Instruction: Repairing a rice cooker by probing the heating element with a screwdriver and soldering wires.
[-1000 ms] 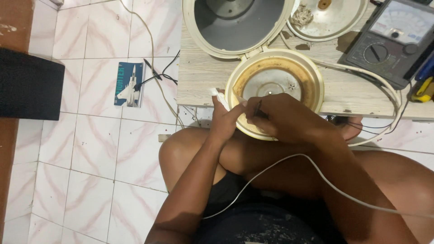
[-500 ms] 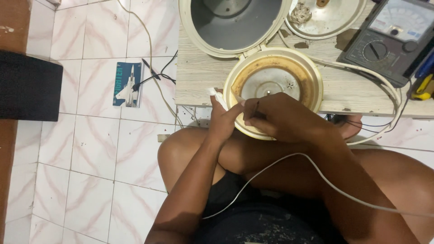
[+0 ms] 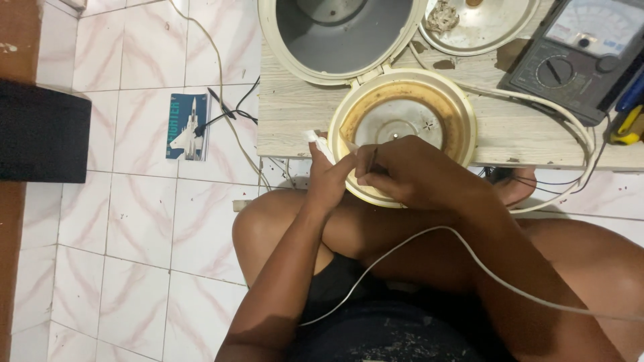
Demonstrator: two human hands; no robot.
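Little is changed from half a second earlier: both hands are kept at the front rim of the rice cooker lid (image 3: 402,127), which lies open on the wooden worktop (image 3: 295,127). The left hand (image 3: 332,177) is closed around a small white part (image 3: 316,142). The right hand (image 3: 409,175) is curled shut, pinching a thin dark tool (image 3: 373,159). A multimeter (image 3: 577,53) is seen at the right.

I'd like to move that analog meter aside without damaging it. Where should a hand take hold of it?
Grip the multimeter across its dark side edges below the dial, coming from the table's near edge. It lies flat and face up, so fingers stay off the pale scale window.
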